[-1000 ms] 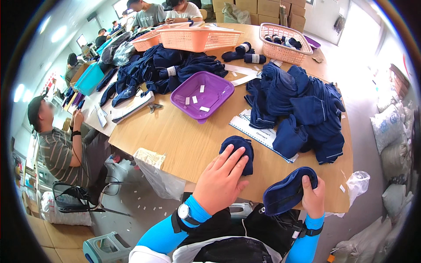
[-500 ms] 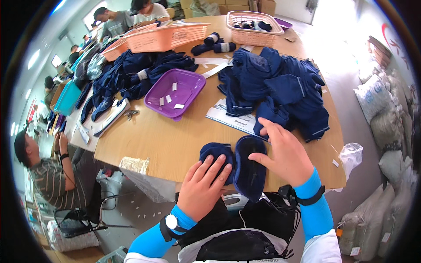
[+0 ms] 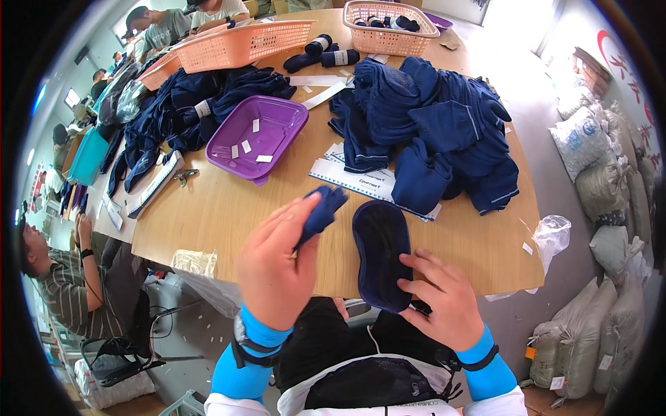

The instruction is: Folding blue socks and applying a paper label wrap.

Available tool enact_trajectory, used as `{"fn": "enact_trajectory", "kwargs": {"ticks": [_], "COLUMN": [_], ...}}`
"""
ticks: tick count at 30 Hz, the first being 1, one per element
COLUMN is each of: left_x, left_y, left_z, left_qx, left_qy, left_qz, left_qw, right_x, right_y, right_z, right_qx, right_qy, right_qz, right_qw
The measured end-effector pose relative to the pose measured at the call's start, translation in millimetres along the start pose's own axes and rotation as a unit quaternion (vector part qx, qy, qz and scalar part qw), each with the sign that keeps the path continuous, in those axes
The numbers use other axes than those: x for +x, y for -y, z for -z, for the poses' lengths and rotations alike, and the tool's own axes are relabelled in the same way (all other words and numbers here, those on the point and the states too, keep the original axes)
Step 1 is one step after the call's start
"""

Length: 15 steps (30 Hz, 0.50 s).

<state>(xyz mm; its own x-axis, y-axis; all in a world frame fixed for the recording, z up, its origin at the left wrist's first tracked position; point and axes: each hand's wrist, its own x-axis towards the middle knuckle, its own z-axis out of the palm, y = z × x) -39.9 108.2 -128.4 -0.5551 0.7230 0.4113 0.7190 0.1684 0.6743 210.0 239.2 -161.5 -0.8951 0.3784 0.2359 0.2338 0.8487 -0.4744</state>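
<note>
- Pinching a small navy cloth piece (image 3: pixel 320 211) between thumb and fingers, the left hand (image 3: pixel 277 267) was closed on it and held it lifted above the near edge of the bench (image 3: pixel 208 215).
- The right hand (image 3: pixel 440 301) lay with its fingers spread apart, fingertips pressing on the lower end of a dark navy oval pad (image 3: pixel 381 253), gripping nothing.
- That pad lay flat at the near edge of the bench, its lower end hanging a little past the edge, just right of the lifted cloth piece.
- Behind the pad, a heap of navy garments (image 3: pixel 437 132) covered the right half of the bench, resting partly on a white printed sheet (image 3: pixel 361 182).
- A purple tray (image 3: pixel 258 135) with a few small white slips inside stood left of the heap, toward the middle of the bench.
- Two orange baskets (image 3: pixel 243 43) stood along the far left edge, and a pink basket (image 3: pixel 390 19) holding dark rolled items stood at the far edge.
- A crumpled clear plastic bag (image 3: pixel 553 236) hung off the near right corner.
- A seated person in a striped shirt (image 3: pixel 66 298) was off the left side.
</note>
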Motion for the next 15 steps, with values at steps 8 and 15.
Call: {"fn": "enact_trajectory", "kwargs": {"ticks": [8,15], "left_x": [-33,-49], "left_y": [-10,-21], "left_z": [-52,-50], "left_qx": [0.074,0.145], "left_qy": [0.151,0.179], "left_qz": [-0.221,-0.236], "left_qw": [0.961,0.944], "right_x": [7,8], "right_y": [-7,-6], "right_z": [-6,-9], "right_qx": [-0.008,-0.016], "right_qy": [-0.021,-0.023], "right_qz": [0.005,-0.006], "right_qw": [1.0,1.0]}}
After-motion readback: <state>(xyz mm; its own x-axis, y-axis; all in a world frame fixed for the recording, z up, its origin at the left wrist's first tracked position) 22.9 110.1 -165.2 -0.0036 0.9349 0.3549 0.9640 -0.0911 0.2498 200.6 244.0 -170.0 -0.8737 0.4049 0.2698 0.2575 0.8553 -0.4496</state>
